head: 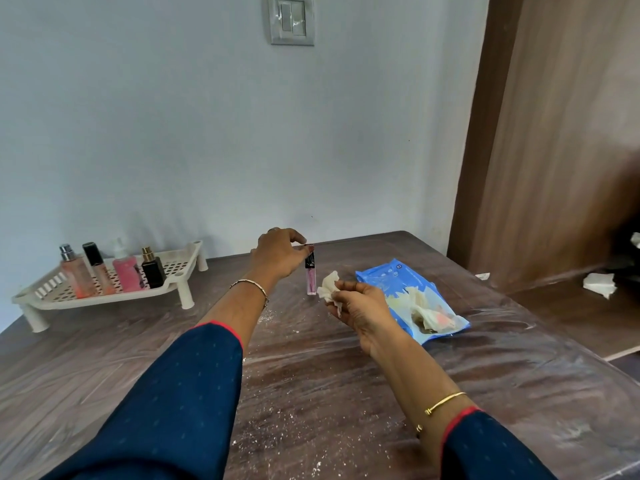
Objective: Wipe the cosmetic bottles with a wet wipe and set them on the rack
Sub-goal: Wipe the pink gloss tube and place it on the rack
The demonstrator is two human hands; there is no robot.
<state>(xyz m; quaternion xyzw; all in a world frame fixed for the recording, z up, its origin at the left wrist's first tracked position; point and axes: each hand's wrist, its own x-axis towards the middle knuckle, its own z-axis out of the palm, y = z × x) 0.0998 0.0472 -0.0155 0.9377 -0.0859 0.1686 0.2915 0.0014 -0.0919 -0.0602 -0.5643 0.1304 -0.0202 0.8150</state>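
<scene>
Four bottles [114,271] already on the rack [180,271]; left hand [277,254] fingers pinch the last tube [310,271], right hand [360,306] fingers clutch the wipe [329,287].

We see soft, even daylight on the pale wall [173,116], glare streaking the tabletop [502,358] toward four o'clock, wide-angle bending at the edges, and motion blur darkening three o'clock.

A pale blue-grey wall [173,133] with a grey two-rocker light switch [292,19] backs the dusty, dark wood-grain tabletop [329,393], while a brown wooden wardrobe panel [554,133] rises at the right in soft, even light.
</scene>
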